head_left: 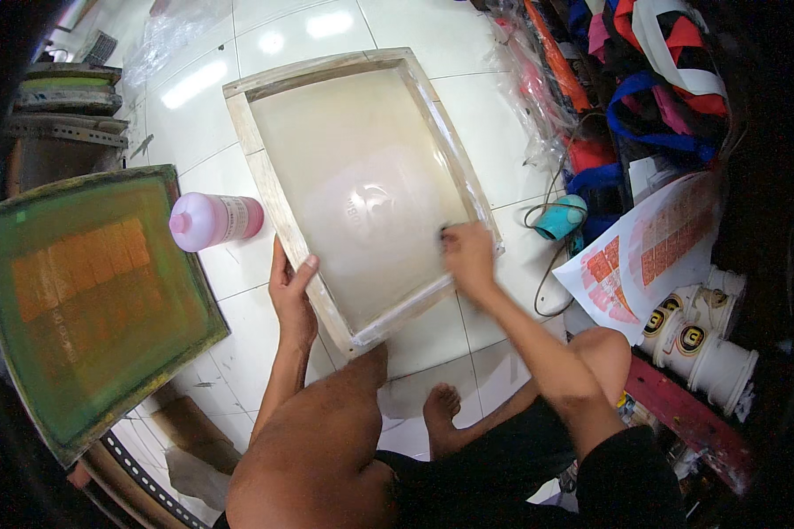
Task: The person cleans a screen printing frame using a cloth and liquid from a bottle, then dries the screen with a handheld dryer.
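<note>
A wooden-framed printing screen stands tilted over the floor before me, its pale mesh showing a faint round design near the middle. My left hand grips the frame's left side, thumb over the top and fingers around the outer edge. My right hand is closed at the right part of the mesh, slightly smeared by motion. A small dark thing shows at its fingertips; its kind is too small to tell. Left of the frame lies a bottle of pink liquid.
A green screen with an orange printed patch leans at the left. To the right are a teal cylindrical thing with a cord, a printed sheet, white tubs and heaped coloured straps. Clear plastic lies at the far left.
</note>
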Tool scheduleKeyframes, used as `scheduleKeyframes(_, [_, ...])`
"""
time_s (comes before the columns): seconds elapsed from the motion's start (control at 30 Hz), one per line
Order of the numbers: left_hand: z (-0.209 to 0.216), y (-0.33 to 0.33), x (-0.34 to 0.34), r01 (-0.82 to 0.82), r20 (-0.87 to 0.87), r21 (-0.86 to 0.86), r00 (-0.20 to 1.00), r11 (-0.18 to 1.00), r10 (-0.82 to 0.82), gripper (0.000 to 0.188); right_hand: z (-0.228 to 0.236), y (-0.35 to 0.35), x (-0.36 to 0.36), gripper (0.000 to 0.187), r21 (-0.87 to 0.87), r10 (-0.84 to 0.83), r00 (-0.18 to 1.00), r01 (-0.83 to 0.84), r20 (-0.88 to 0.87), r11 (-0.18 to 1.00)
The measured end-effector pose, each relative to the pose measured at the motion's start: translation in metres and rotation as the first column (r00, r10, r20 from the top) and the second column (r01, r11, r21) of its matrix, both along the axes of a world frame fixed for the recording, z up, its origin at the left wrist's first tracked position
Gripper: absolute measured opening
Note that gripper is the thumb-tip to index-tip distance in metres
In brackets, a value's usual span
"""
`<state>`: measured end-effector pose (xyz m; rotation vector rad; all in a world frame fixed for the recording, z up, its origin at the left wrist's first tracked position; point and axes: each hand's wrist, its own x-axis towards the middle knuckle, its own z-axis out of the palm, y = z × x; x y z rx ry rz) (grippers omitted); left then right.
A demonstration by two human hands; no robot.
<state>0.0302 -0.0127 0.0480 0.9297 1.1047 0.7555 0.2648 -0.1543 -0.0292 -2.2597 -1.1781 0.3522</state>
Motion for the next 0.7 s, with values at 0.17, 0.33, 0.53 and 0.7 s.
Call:
scheduleKeyframes(0.17, [0.009, -0.005, 0.004, -0.029, 0.083, -0.032, 0.996, 0.999, 0.032, 0.079, 0.047, 0.079, -0.100, 0.007, 0.307, 0.454, 0.891, -0.429, -0.009, 0.849])
scheduleKeyframes(0.33, [0.016, 0.000, 0.010, 0.043, -0.008, 0.017, 0.999, 0.999, -0.043, 0.076, -0.016, 0.147, 0.038, 0.011, 0.151, 0.012, 0.998, -0.021, 0.065, 0.988])
scheduleKeyframes(0.53, [0.008, 0.000, 0.007, 0.000, 0.018, 0.020, 1.000, 1.000, -0.001, 0.082, 0.022, 0.151, -0.080, 0.012, 0.460, 0.414, 0.908, -0.397, 0.069, 0.794])
scheduleKeyframes(0.7, [0.022, 0.011, 0.012, 0.060, 0.000, -0.023, 0.998, 0.998, -0.060, 0.084, -0.034, 0.197, 0.057, 0.009, 0.130, 0.082, 0.973, -0.112, 0.215, 0.985])
